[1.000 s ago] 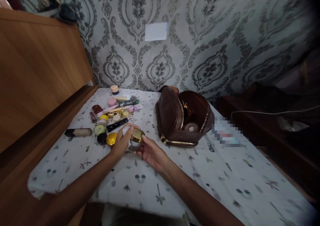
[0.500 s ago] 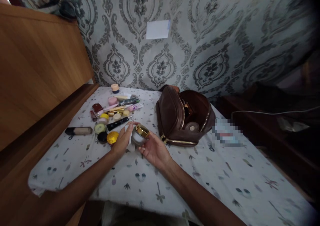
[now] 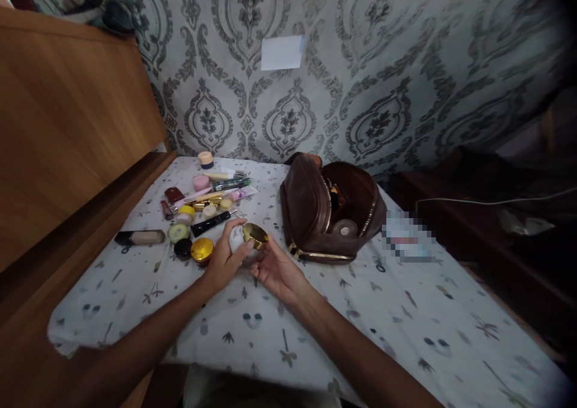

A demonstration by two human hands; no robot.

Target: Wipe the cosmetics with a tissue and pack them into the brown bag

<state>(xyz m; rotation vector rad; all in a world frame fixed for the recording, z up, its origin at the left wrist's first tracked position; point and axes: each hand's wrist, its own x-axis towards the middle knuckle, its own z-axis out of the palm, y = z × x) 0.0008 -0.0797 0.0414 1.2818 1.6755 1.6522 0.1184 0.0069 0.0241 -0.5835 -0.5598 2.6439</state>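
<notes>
A cosmetic jar with a shiny gold lid (image 3: 256,235) is held between my two hands above the table. My right hand (image 3: 282,274) grips its right side and underside, fingers curled. Wrapped round the left side, my left hand (image 3: 223,262) presses a white cloth or tissue (image 3: 236,240) against it, thumb near the lid. Much of the jar's body is hidden by fingers and cloth. Just left of my left hand lie a round gold-lidded pot (image 3: 202,250) and a black round pot (image 3: 183,249). A black tube (image 3: 213,222) rests behind them.
An unzipped brown leather bag (image 3: 306,210) stands right of my hands. Several small cosmetics, including a pink jar (image 3: 201,183) and a foundation bottle (image 3: 146,237), lie at left on the patterned cloth (image 3: 315,342). A wooden cabinet (image 3: 76,125) borders the left side.
The jar has tilted, so its gold lid now faces up toward me. My left hand and the white cloth have shifted round its left side, the thumb moving forward onto it.
</notes>
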